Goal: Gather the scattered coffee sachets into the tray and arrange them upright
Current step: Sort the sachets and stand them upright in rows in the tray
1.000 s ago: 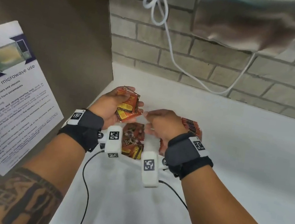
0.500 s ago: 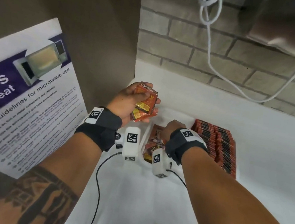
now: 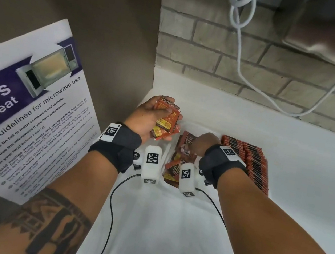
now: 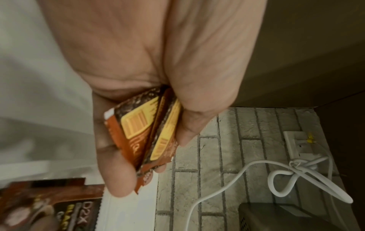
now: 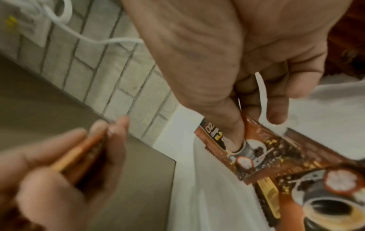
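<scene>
My left hand (image 3: 168, 116) is raised at the tray's left and grips a small stack of orange-brown coffee sachets (image 3: 166, 120); the left wrist view shows the stack (image 4: 142, 132) pinched between thumb and fingers. My right hand (image 3: 201, 145) reaches down into the white tray (image 3: 197, 128). There its thumb presses the face of a leaning brown sachet (image 5: 266, 153) and its fingers curl behind the top edge. More loose sachets (image 3: 174, 168) lie jumbled in the tray's left part. A tight row of upright sachets (image 3: 251, 165) fills the right part.
The tray sits on a white counter (image 3: 291, 147) in a corner. A brown panel with a microwave safety poster (image 3: 20, 113) stands on the left and a brick wall behind. A white cable (image 3: 238, 67) hangs from a socket (image 4: 298, 143). A metal appliance (image 3: 332, 39) is mounted above.
My right hand has left the stack held by the left hand and dropped into the tray onto a loose sachet. The left hand still holds its stack.
</scene>
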Tool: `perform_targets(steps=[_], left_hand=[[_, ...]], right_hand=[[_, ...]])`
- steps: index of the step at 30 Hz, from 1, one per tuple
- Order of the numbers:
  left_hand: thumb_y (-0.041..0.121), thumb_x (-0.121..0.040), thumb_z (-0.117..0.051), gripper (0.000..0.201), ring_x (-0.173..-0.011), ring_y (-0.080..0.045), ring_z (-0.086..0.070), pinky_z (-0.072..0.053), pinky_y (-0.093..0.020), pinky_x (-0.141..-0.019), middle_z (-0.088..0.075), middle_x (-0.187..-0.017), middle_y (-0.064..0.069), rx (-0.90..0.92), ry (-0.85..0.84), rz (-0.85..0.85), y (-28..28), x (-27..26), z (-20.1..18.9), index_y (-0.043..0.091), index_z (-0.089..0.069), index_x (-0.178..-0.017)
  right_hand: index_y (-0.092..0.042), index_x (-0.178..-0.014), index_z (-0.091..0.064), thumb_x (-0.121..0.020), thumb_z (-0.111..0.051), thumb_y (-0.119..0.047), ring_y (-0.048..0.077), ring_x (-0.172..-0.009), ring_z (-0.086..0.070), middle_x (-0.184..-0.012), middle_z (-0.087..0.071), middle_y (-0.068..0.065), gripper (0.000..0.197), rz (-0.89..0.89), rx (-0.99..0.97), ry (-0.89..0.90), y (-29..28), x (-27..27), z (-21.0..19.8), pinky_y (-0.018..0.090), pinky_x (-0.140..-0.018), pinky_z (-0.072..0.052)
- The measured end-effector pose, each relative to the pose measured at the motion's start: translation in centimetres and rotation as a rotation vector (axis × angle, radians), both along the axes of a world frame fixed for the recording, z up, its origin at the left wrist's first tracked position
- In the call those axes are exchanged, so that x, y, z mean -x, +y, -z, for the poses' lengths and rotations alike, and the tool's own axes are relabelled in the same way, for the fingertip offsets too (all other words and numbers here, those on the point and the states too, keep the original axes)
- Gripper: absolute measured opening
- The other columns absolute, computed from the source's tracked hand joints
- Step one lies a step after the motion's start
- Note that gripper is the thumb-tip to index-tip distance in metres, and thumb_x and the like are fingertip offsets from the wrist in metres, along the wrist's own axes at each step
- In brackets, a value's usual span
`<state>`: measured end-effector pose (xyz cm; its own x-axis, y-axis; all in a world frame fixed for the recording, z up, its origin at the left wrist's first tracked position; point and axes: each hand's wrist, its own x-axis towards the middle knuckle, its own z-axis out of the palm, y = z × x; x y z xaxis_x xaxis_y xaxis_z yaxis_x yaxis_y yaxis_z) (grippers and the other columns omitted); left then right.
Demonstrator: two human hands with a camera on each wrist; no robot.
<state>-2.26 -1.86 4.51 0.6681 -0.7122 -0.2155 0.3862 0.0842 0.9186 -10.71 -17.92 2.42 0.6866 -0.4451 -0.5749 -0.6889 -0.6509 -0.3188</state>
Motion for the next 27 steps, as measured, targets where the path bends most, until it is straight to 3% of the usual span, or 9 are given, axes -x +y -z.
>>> perform_targets(steps=[3, 5, 6, 10, 15, 17, 20, 23, 27], left_hand=[[0.008, -0.099, -0.056, 0.021, -0.08, -0.035, -0.072, -0.059, -0.04, -0.054, -0.068, -0.116, -0.023, -0.013, -0.016, -0.022, -0.5, 0.4, 0.3, 0.021, -0.058, -0.116], [0.009, -0.099, -0.057, 0.024, -0.079, -0.034, -0.072, -0.059, -0.041, -0.054, -0.068, -0.117, -0.022, -0.022, -0.028, -0.044, -0.6, 0.6, 0.4, 0.018, -0.056, -0.121], [0.009, -0.098, -0.058, 0.027, -0.079, -0.034, -0.072, -0.059, -0.041, -0.054, -0.069, -0.116, -0.02, -0.029, -0.036, -0.058, -0.7, 0.8, 0.5, 0.016, -0.054, -0.125], [0.011, -0.097, -0.06, 0.026, -0.082, -0.033, -0.072, -0.061, -0.046, -0.058, -0.072, -0.107, -0.01, -0.042, -0.064, -0.077, -1.1, 2.1, 0.6, 0.018, -0.054, -0.122], [0.021, -0.101, -0.054, 0.027, -0.091, -0.032, -0.071, -0.062, -0.046, -0.062, -0.069, -0.115, -0.009, 0.045, -0.026, 0.058, -2.9, 5.7, -0.6, 0.017, -0.054, -0.128], [0.019, -0.101, -0.052, 0.031, -0.094, -0.034, -0.07, -0.061, -0.056, -0.07, -0.068, -0.117, -0.014, 0.098, 0.008, 0.111, -3.7, 7.0, -1.1, 0.014, -0.052, -0.132], [0.012, -0.091, -0.063, 0.044, -0.104, -0.04, -0.065, -0.055, -0.062, -0.083, -0.063, -0.125, -0.021, 0.112, -0.024, 0.138, -4.8, 8.3, -1.6, 0.011, -0.051, -0.133], [0.005, -0.09, -0.063, 0.038, -0.097, -0.033, -0.069, -0.06, -0.054, -0.074, -0.067, -0.115, -0.015, 0.129, -0.052, 0.108, -5.6, 9.1, -2.1, 0.013, -0.055, -0.126], [0.0, -0.092, -0.062, 0.033, -0.098, -0.032, -0.072, -0.061, -0.05, -0.067, -0.07, -0.116, -0.015, 0.11, -0.077, 0.093, -5.9, 9.4, -2.6, 0.018, -0.058, -0.12]], right_hand=[[-0.013, -0.086, -0.061, -0.097, -0.059, -0.016, 0.022, -0.079, -0.057, -0.097, -0.064, 0.008, 0.012, 0.202, -0.215, -0.125, -0.8, 1.7, -1.6, 0.021, -0.06, -0.049], [-0.018, -0.076, -0.054, -0.091, -0.066, -0.008, 0.014, -0.07, -0.058, -0.085, -0.061, 0.003, 0.021, 0.34, -0.336, -0.281, -1.9, 3.0, -2.0, 0.019, -0.057, -0.052], [-0.017, -0.077, -0.056, -0.089, -0.069, -0.009, 0.014, -0.07, -0.06, -0.084, -0.065, 0.004, 0.02, 0.425, -0.411, -0.362, -2.4, 3.7, -2.3, 0.022, -0.062, -0.052], [-0.008, -0.093, -0.065, -0.087, -0.077, -0.019, 0.021, -0.078, -0.061, -0.102, -0.075, 0.017, 0.017, 0.409, -0.57, -0.496, -2.9, 6.7, -5.1, 0.032, -0.064, -0.039], [-0.01, -0.102, -0.067, -0.083, -0.08, -0.011, 0.02, -0.08, -0.066, -0.105, -0.075, 0.018, 0.023, 0.425, -0.62, -0.648, -3.1, 9.7, -6.7, 0.02, -0.051, -0.044], [-0.007, -0.11, -0.066, -0.079, -0.082, -0.007, 0.017, -0.073, -0.067, -0.105, -0.074, 0.016, 0.035, 0.48, -0.613, -0.704, -3.0, 10.4, -6.6, 0.016, -0.046, -0.045], [-0.007, -0.108, -0.066, -0.077, -0.084, -0.009, 0.016, -0.07, -0.066, -0.1, -0.075, 0.014, 0.037, 0.543, -0.602, -0.782, -3.1, 11.5, -6.3, 0.02, -0.054, -0.048], [-0.009, -0.089, -0.06, -0.083, -0.075, -0.003, 0.022, -0.077, -0.062, -0.092, -0.07, 0.015, 0.017, 0.645, -0.721, -0.907, -3.5, 12.6, -6.4, 0.027, -0.062, -0.048], [-0.001, -0.102, -0.062, -0.09, -0.052, 0.003, 0.024, -0.096, -0.071, -0.098, -0.072, 0.013, 0.015, 0.727, -0.86, -1.145, -4.6, 14.4, -7.0, 0.036, -0.079, -0.054]])
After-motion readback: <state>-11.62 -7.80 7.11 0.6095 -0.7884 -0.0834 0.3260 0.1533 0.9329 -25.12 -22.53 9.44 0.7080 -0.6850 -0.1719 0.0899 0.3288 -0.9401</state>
